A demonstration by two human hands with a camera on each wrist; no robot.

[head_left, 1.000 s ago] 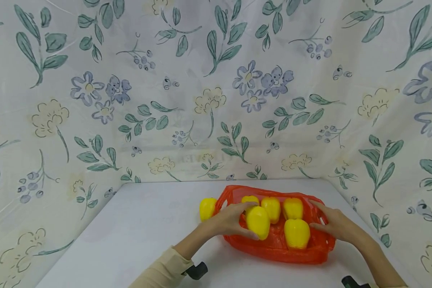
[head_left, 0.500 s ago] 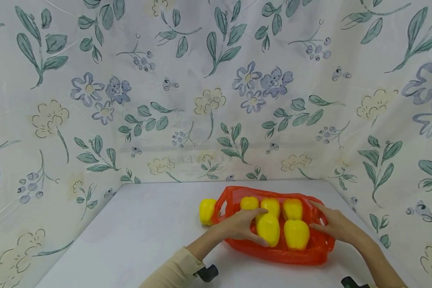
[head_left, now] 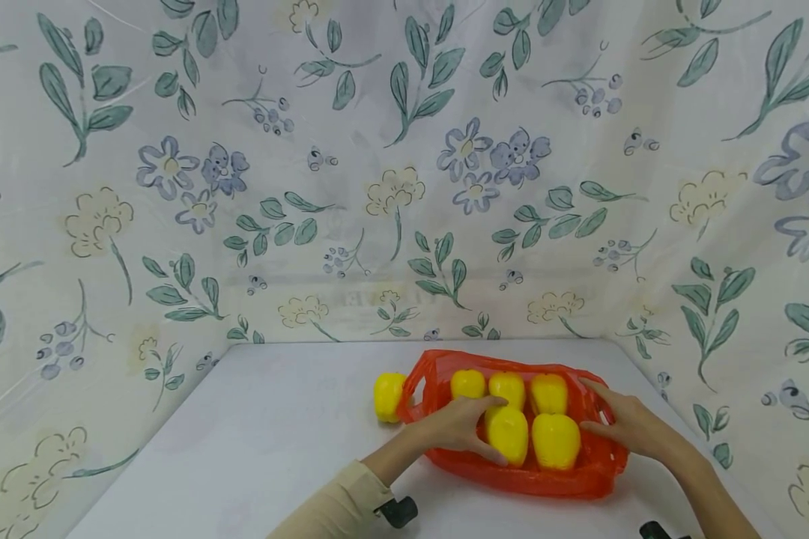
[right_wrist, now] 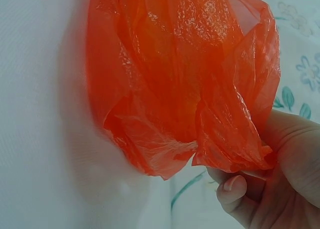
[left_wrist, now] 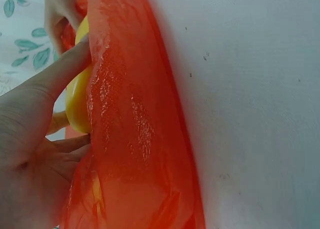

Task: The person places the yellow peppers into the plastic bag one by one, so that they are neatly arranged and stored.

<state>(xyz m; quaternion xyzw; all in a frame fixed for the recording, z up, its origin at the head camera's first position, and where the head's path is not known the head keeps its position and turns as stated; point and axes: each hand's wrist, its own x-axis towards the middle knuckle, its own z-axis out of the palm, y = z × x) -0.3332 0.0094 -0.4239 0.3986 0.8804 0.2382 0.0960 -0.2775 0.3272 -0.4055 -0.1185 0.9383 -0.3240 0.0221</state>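
A red plastic bag lies spread with its mouth up on the white table, holding several yellow apples, two of them in its back and front rows. My left hand grips another yellow apple low inside the bag, front left, thumb nearer me and fingers behind. In the left wrist view the bag's side hides the lower part of that apple. At the bag's right end, my right hand holds the rim; the right wrist view shows its fingers curled by the crumpled plastic.
One more yellow apple stands on the table just left of the bag, beside its looped handle. A floral-patterned curtain rises behind the table and along both sides.
My left hand has moved right and towards me, bringing its yellow apple down beside the front right one. The back left apple shows more fully. My right hand stays at the rim.
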